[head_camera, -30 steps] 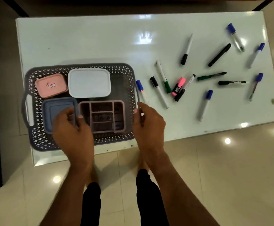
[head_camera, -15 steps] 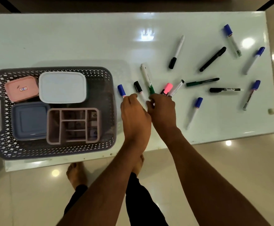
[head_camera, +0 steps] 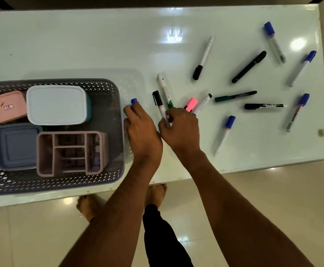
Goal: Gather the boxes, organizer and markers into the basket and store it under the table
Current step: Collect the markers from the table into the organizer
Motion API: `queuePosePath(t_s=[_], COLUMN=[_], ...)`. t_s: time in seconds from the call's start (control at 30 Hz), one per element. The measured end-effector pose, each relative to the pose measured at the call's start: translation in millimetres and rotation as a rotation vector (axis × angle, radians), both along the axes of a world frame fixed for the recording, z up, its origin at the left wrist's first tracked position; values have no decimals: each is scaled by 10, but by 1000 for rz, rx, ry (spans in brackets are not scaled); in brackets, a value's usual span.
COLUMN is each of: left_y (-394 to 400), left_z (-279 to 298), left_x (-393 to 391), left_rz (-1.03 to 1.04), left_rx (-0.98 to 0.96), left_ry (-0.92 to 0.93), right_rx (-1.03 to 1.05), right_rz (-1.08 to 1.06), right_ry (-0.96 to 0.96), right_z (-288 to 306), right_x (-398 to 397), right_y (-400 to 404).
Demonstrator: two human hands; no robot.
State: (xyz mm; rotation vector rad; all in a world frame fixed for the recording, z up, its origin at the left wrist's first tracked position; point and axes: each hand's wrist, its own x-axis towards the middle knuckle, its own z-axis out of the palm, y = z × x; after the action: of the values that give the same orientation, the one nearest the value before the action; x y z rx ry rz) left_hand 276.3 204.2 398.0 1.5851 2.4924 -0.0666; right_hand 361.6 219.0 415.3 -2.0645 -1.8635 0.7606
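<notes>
A grey perforated basket point(head_camera: 116, 116) sits at the table's front left. Inside lie a pink box point(head_camera: 5, 106), a white-lidded box point(head_camera: 56, 104), a blue box point(head_camera: 16, 146) and a pink organizer point(head_camera: 71, 153). My left hand point(head_camera: 142, 130) is just right of the basket, fingers curled round a blue-capped marker point(head_camera: 134, 101) whose cap pokes out. My right hand point(head_camera: 180, 128) pinches a black-capped white marker point(head_camera: 160, 105) beside a green-tipped marker point(head_camera: 165, 90). A pink highlighter point(head_camera: 191, 104) and another white marker point(head_camera: 203, 104) lie at its fingertips.
Several more markers are scattered over the right half of the white table point(head_camera: 80, 45), among them a black one point(head_camera: 249, 66) and blue-capped ones point(head_camera: 224, 134). A small eraser-like block point(head_camera: 321, 132) sits at the right edge. My bare feet stand on the tiled floor below.
Both hands left the basket and moved right to the markers. The left hand closed round the blue-capped marker; the right hand took hold of the black-capped one.
</notes>
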Motion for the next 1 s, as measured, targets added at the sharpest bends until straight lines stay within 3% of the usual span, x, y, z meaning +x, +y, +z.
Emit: queuePosePath(t_s=[0.07, 0.23, 0.33, 0.53, 0.73, 0.87, 1.0], left_y=[36, 337, 507, 628, 594, 459, 235], left_z=[44, 277, 215, -16, -44, 145, 505], left_x=[40, 308, 475, 516, 498, 451, 245], left_rz=[37, 216, 248, 127, 103, 177, 273], left_rx=[100, 174, 176, 98, 91, 140, 234], left_ry=[-74, -538, -594, -437, -460, -605, -863], right_rx=[57, 44, 48, -104, -125, -59, 1], right_rz=[-132, -594, -749, -693, -641, -714, -738], right_ry=[57, 262, 196, -82, -91, 88, 407], right_z=[110, 215, 172, -78, -235, -127, 169], right_x=[95, 535, 823, 1124, 1096, 986, 734], right_y=[-35, -143, -263, -450, -433, -344, -289])
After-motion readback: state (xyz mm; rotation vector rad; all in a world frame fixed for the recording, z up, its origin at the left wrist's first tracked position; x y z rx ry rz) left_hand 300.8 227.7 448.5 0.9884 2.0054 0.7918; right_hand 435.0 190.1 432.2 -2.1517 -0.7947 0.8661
